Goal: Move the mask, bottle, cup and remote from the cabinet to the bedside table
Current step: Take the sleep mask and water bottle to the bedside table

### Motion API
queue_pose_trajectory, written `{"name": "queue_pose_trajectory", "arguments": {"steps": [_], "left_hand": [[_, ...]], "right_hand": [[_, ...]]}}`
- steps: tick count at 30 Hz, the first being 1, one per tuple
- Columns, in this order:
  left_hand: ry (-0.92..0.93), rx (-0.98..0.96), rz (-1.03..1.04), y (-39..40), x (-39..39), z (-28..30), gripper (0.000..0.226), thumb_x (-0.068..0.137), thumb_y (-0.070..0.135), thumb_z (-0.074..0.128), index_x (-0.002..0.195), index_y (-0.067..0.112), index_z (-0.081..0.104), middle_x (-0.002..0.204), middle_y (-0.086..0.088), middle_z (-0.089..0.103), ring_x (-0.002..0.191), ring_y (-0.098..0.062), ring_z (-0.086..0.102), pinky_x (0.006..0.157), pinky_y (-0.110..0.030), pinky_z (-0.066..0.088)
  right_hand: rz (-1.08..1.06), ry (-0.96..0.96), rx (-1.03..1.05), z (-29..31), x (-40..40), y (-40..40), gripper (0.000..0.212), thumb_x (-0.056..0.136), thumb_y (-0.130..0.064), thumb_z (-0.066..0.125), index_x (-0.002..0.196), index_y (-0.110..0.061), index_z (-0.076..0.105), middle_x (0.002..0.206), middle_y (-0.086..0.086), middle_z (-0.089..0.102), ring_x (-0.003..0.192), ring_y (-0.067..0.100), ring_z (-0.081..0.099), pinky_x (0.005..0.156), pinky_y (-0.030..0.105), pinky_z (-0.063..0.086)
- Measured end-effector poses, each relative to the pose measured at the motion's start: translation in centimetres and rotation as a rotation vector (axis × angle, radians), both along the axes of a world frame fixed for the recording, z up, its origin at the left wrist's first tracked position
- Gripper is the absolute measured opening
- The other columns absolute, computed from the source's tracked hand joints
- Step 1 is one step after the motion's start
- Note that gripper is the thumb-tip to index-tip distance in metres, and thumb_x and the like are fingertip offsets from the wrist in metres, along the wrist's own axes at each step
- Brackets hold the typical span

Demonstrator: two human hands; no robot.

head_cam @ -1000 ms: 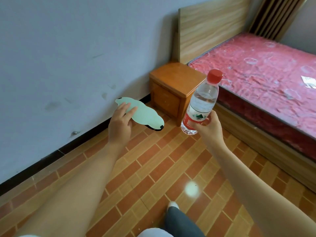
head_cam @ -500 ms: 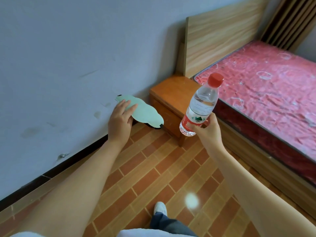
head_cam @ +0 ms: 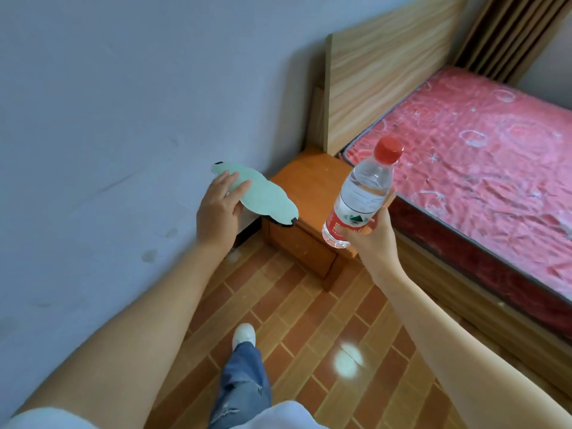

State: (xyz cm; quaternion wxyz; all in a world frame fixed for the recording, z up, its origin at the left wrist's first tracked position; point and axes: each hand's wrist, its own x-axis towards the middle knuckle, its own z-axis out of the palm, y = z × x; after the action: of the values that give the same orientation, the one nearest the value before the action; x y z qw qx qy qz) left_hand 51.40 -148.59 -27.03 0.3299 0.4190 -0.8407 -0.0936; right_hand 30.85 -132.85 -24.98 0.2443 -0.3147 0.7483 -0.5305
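My left hand (head_cam: 218,212) grips a pale green eye mask (head_cam: 263,198) with black ends, held flat in the air near the left edge of the bedside table (head_cam: 312,181). My right hand (head_cam: 371,235) holds a clear water bottle (head_cam: 360,193) with a red cap and red label, upright and tilted slightly right, over the table's right front corner. The orange wooden table stands low in the corner between the wall and the bed, and its visible top is bare. The cup, the remote and the cabinet are out of view.
A bed with a red patterned mattress (head_cam: 483,168) and a light wooden headboard (head_cam: 387,66) fills the right side. A grey wall (head_cam: 123,119) runs along the left. The floor (head_cam: 309,320) is brick-patterned, with my leg and white shoe (head_cam: 244,334) on it.
I have stepped closer to the bedside table; it now lies right under both hands. The mask and the bottle stay held as before, carried forward with my hands.
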Motion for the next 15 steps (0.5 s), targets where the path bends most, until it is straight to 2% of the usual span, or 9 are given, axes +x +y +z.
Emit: {"name": "queue_pose_trajectory", "arguments": {"steps": [12,15], "left_hand": [[-0.064,0.060,-0.260,-17.8,-7.7,-1.2,0.043,0.079,-0.008,0.061,0.120,0.005,0.059,0.129,-0.021,0.054,0.124,-0.040,0.046,0.097,-0.050,0.041],[-0.074,0.075,-0.318,-20.6,-10.3,-1.8,0.044,0.078,-0.009,0.062,0.120,0.004,0.059,0.128,-0.022,0.055,0.123,-0.041,0.046,0.096,-0.052,0.042]], "right_hand": [[-0.290,-0.019,0.015,0.1,-3.3,-13.6,0.070,0.069,-0.012,0.078,0.128,-0.014,0.040,0.122,0.001,0.055,0.109,0.013,0.052,0.080,0.021,0.045],[-0.343,-0.015,0.019,-0.3,-5.3,-15.1,0.072,0.068,-0.012,0.078,0.129,-0.014,0.039,0.124,0.002,0.055,0.111,0.015,0.053,0.089,0.030,0.047]]}}
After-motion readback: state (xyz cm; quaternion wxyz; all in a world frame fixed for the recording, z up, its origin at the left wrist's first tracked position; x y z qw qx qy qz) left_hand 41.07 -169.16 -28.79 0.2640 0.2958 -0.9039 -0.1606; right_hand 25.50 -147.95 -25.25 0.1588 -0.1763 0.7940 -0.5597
